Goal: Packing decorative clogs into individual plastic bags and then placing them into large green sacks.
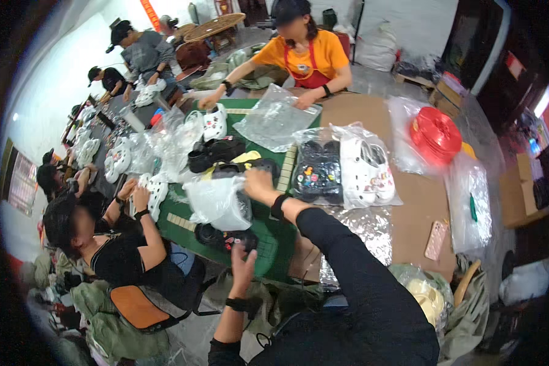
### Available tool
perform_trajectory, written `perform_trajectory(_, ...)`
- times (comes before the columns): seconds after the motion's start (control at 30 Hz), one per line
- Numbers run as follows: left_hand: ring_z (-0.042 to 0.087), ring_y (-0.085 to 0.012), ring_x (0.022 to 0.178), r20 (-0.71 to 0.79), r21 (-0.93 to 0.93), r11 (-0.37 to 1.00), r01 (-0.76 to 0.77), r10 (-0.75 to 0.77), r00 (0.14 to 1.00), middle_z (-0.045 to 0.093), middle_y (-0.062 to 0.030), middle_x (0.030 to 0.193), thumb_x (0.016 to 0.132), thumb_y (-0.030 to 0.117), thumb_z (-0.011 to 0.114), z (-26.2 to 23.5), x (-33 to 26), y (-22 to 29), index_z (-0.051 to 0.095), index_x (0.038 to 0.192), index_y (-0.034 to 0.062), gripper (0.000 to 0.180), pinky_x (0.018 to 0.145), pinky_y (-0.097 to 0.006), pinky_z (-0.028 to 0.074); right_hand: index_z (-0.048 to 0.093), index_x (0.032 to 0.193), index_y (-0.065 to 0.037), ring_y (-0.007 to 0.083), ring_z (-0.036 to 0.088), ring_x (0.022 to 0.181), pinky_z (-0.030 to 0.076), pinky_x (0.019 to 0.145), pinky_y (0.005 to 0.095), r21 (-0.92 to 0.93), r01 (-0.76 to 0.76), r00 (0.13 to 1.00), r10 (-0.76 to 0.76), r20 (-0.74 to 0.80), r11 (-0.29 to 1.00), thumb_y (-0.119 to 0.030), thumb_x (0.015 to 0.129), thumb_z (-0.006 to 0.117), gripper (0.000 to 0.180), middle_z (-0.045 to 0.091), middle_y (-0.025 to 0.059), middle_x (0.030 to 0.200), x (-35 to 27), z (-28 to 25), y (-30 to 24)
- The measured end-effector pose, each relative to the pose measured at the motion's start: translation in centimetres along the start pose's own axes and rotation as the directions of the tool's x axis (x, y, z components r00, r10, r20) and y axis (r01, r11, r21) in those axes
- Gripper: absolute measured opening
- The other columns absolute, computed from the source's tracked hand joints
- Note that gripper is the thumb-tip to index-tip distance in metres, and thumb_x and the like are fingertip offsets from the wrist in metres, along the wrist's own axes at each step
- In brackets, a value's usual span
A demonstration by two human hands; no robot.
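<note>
My right hand reaches over the green mat, its fingers closed at the edge of a clear plastic bag; its fingertips are partly hidden. Something dark shows through the bag's right side. Nearer to me, my left hand is raised with fingers apart and nothing in it, just below a black clog with charms. Beyond the bag lie more black clogs and a yellow piece. Right of my right hand, bagged black clogs with colourful charms lie beside bagged white clogs.
Brown cardboard covers the table's right side, with a pink phone, stacked plastic bags and a red round bundle. Across the table, a person in orange handles a clear bag. Another person works close on my left.
</note>
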State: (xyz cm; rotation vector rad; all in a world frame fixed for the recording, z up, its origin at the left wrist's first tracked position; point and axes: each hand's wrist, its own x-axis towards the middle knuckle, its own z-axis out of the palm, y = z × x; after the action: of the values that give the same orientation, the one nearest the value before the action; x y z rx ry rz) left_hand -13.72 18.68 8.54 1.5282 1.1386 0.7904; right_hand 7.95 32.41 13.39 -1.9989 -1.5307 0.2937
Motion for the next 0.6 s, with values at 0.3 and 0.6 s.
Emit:
perform_trajectory(0.3, 0.049, -0.0353, 0.096, 0.030, 0.660, 0.700, -0.274, 0.340, 0.940, 0.055, -0.0169, 0.102, 0.072, 0.004, 0.053, 2.0, 4.5, 7.2, 0.047, 0.112, 0.0048, 0.040, 0.085, -0.049, 0.033, 0.049, 0.086, 0.004, 0.0244, 0.060, 0.058, 0.050, 0.051, 0.0325, 0.928, -0.347, 0.938, 0.034, 0.346, 0.135, -0.017, 0.086, 0.041, 0.022, 0.056, 0.0158, 0.072, -12.1, -13.4, -1.4)
perform_trajectory(0.6, 0.052, -0.0289, 0.094, 0.679, 0.350, 0.559, -0.752, 0.402, 0.615, 0.056, -0.0155, 0.100, 0.077, 0.009, 0.046, 3.7, 3.8, 11.9, 0.053, 0.101, 0.0017, 0.026, 0.084, -0.042, 0.036, 0.047, 0.097, 0.006, 0.0263, 0.062, 0.067, 0.053, 0.056, 0.0300, 0.889, -0.320, 0.853, 0.310, 0.421, -0.327, -0.016, 0.083, 0.047, 0.026, 0.058, 0.0153, 0.078, -15.7, -27.9, 7.1)
